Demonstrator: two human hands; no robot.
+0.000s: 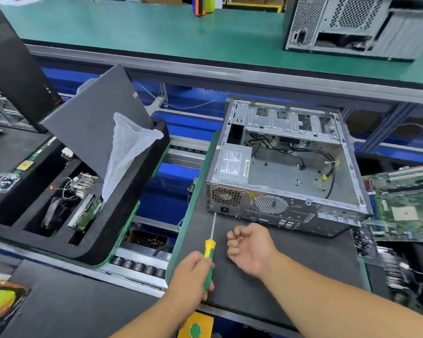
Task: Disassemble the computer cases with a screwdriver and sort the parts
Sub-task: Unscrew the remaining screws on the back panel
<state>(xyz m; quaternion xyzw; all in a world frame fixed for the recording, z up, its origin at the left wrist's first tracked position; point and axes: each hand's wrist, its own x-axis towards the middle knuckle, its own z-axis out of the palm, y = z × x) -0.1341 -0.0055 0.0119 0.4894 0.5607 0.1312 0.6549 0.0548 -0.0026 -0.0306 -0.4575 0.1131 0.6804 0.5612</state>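
Dark grey matting covers the near pallet (274,259) where an opened case (286,172) lies on its side, its power supply (235,164) at the left and loose black cables (310,157) in the bare bay. The left hand (193,274) grips a screwdriver (210,252) by its yellow-and-green handle, the thin shaft pointing far toward the case's near left corner, the tip just beside it. The right hand (249,247) hovers to the right of the tool with fingers curled inward; whether it holds anything small I cannot tell. At the right edge a green motherboard (405,203) lies blurred beside the case. To the left, across a roller conveyor (142,264), a black foam tray (122,215) holds sorted parts in its compartments: wires, a drive and boards. A grey panel (93,118) leans tilted in it, with a clear plastic bag (127,152) draped over the tray's rim. Far off runs a green bench (156,32) behind a blue-framed line; a second case (352,25) stands upright at its right, and orange and green bottles (203,4) sit at its far edge.
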